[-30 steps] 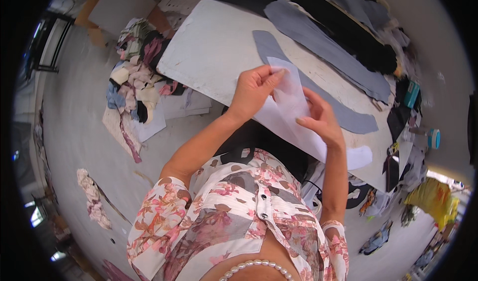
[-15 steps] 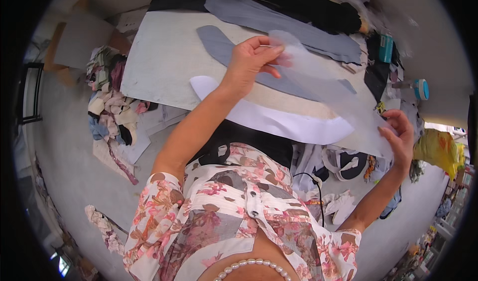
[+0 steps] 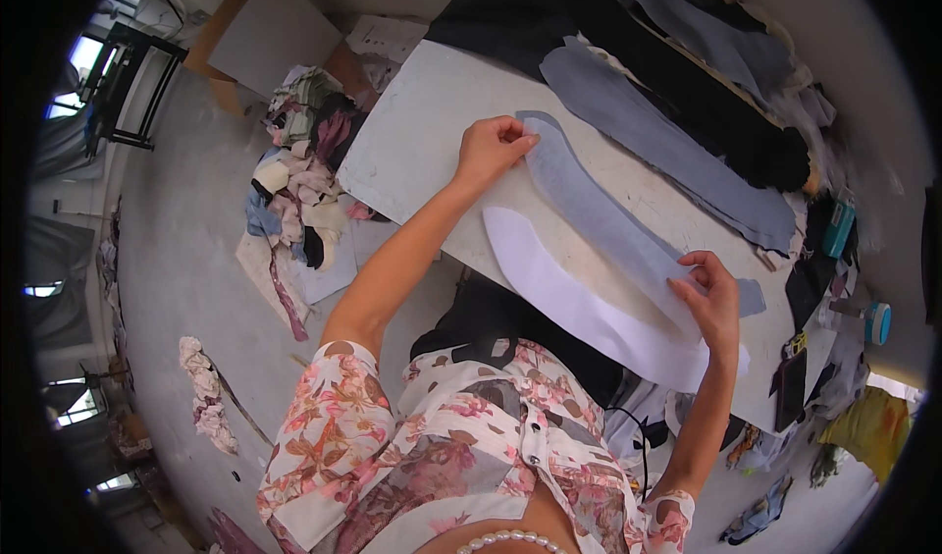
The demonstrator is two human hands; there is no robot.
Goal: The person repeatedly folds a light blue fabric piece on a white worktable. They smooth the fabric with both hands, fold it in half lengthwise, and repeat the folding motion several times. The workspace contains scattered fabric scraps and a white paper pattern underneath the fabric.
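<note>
"Translucent strip (image 3: 596,215): where do you have it?"

"From my distant seat I see it over the table (image 3: 422,122). A white curved piece (image 3: 584,309) lies apart from it, along the near edge. Directly beneath the strip is a grey curved piece (image 3: 752,297), its two ends showing past."

"How do you expect it to handle?"

"Very light and limp, I'd judge; it is thin enough that grey shows through. I'd expect it to lift on any draught, slide about easily and crease if crowded. It looks soft rather than brittle, though I can't feel it from here."

"Where would you take hold?"

"By both ends, with light, even tension, so the middle doesn't sag or twist. I'd avoid tugging the long curved edges, which seem likeliest to lose their shape."

"And the fingers?"

"On the left hand (image 3: 490,152), I see thumb and forefinger pinched together on the strip's upper-left end. The right hand (image 3: 710,294) is half curled at the strip, near its other end, thumb and forefinger close; I can't tell whether they grip it or only press."
</note>
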